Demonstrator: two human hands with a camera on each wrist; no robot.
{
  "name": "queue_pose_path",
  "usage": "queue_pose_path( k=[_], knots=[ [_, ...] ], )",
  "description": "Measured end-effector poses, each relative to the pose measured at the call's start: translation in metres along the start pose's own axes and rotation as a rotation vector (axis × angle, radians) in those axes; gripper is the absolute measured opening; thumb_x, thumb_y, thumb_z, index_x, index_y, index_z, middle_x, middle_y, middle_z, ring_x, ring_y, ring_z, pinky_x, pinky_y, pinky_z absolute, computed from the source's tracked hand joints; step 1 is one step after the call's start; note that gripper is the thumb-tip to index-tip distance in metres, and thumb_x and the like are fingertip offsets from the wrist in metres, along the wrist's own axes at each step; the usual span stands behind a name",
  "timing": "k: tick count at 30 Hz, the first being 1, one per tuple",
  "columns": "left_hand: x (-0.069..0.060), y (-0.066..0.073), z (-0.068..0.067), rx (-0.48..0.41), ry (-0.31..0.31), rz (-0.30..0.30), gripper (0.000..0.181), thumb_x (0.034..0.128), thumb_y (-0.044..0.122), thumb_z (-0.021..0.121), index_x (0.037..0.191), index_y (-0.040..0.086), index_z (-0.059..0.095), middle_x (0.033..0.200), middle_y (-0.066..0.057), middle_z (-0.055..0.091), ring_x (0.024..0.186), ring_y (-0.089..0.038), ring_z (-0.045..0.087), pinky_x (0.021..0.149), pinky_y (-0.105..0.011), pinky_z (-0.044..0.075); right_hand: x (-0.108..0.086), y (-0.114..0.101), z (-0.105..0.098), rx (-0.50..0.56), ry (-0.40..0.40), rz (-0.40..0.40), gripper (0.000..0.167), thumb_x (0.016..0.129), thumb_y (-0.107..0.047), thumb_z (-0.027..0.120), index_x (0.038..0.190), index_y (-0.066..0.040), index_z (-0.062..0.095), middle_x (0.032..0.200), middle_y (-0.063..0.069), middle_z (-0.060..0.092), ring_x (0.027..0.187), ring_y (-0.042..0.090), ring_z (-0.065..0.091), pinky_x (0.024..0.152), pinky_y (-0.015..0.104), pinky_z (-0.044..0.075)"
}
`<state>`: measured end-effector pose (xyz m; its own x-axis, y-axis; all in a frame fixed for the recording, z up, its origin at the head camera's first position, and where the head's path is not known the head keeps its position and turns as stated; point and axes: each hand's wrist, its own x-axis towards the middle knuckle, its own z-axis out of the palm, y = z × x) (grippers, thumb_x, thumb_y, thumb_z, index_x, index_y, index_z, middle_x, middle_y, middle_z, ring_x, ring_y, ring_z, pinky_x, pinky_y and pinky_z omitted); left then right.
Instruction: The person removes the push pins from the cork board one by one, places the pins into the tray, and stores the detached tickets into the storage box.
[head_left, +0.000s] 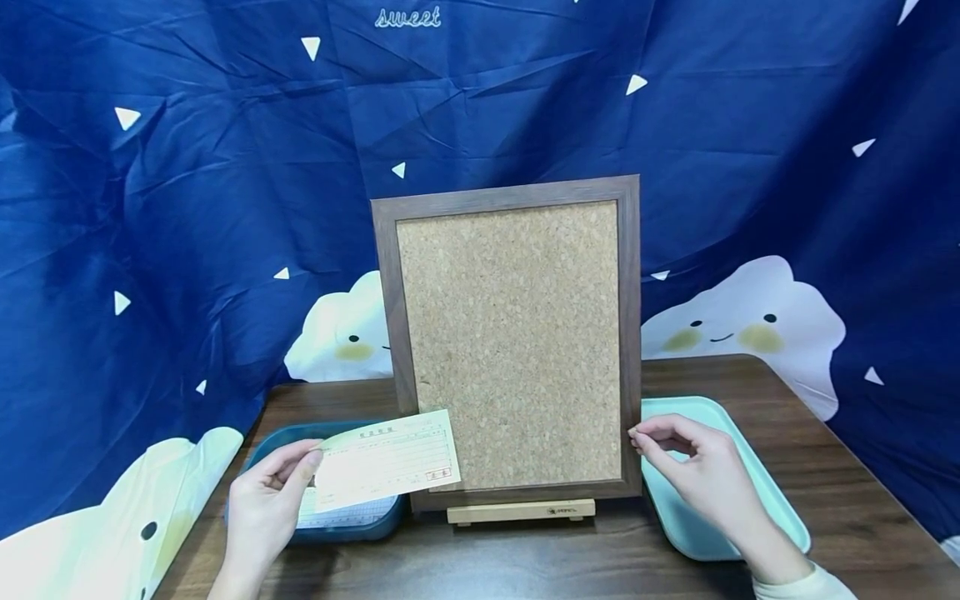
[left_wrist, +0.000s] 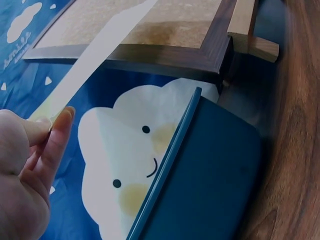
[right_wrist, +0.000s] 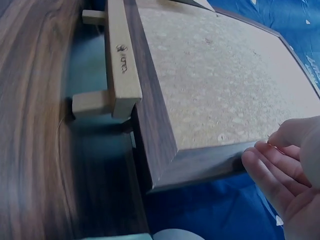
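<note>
My left hand (head_left: 266,500) pinches the left edge of a pale yellow printed form slip (head_left: 386,458) with ruled lines and a small red box. The slip's right end overlaps the lower left of a framed cork board (head_left: 517,350); in the left wrist view the slip (left_wrist: 95,57) appears nearly edge-on. At the board's lower right edge is my right hand (head_left: 697,462), thumb and fingertips together. Between these fingertips the right wrist view shows a tiny pin-like thing (right_wrist: 269,143), mostly hidden.
The board stands upright on a wooden easel (head_left: 521,512). To its left, a dark blue tray (head_left: 352,533) holds more printed paper. A mint tray (head_left: 757,500) lies at right, partly under my right hand. Behind the table (head_left: 862,492) hangs a blue cloth (head_left: 487,100).
</note>
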<state>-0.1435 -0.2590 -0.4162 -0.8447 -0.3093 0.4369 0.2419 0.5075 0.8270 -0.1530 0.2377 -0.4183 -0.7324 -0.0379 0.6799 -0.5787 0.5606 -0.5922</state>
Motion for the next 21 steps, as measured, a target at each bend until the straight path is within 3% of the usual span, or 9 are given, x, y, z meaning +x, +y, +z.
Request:
queue_pose_path(
  k=[13, 21],
  knots=[
    [0.002, -0.01, -0.015, 0.053, 0.054, -0.077, 0.015, 0.1002, 0.011, 0.078, 0.114, 0.006, 0.083, 0.086, 0.031, 0.073, 0.077, 0.009, 0.07, 0.068, -0.01, 0.053, -0.005, 0.007, -0.016, -0.116, 0.054, 0.014, 0.026, 0.082, 0.008, 0.086, 0.095, -0.015, 0.081, 0.085, -0.008, 0.08, 0.085, -0.021, 0.062, 0.068, 0.008, 0.05],
    [0.005, -0.015, -0.022, 0.071, 0.061, -0.131, 0.018, 0.1024, 0.015, 0.076, 0.117, 0.005, 0.082, 0.085, 0.036, 0.071, 0.083, 0.016, 0.068, 0.072, -0.007, 0.053, -0.008, 0.014, -0.024, -0.087, 0.06, 0.0, 0.034, 0.079, 0.017, 0.083, 0.097, -0.011, 0.081, 0.089, -0.018, 0.078, 0.083, -0.02, 0.066, 0.069, 0.005, 0.049]
  ],
)
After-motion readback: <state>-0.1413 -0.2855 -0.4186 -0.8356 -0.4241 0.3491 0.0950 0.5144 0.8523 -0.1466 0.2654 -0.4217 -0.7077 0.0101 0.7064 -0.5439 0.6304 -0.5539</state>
